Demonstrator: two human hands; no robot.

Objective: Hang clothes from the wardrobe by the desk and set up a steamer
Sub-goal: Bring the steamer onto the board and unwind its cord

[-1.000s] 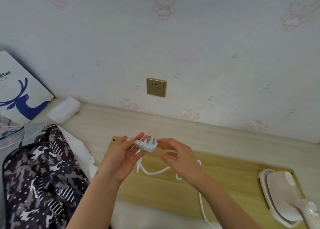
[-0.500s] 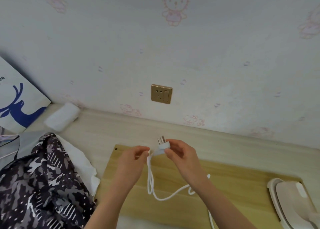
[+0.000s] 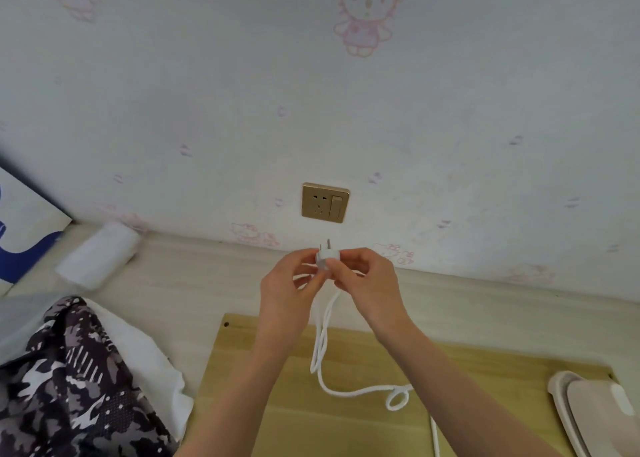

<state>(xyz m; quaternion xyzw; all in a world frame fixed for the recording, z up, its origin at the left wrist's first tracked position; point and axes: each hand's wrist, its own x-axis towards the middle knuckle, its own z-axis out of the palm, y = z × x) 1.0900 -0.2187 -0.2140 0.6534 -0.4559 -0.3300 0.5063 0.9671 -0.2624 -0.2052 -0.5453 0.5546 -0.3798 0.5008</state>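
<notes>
Location type: domestic bedroom, desk area. Indicators: pale wallpaper printed with pink cartoon cat figures (image 3: 367, 10) at 12 o'clock; a gold rectangular wall socket with rocker switch (image 3: 325, 202) at centre; a light wood-grain desktop (image 3: 194, 283) beneath it; a dark camouflage-patterned fabric garment (image 3: 69, 380) at 8 o'clock; a white plastic handheld steamer (image 3: 595, 411) at 4 o'clock.
</notes>
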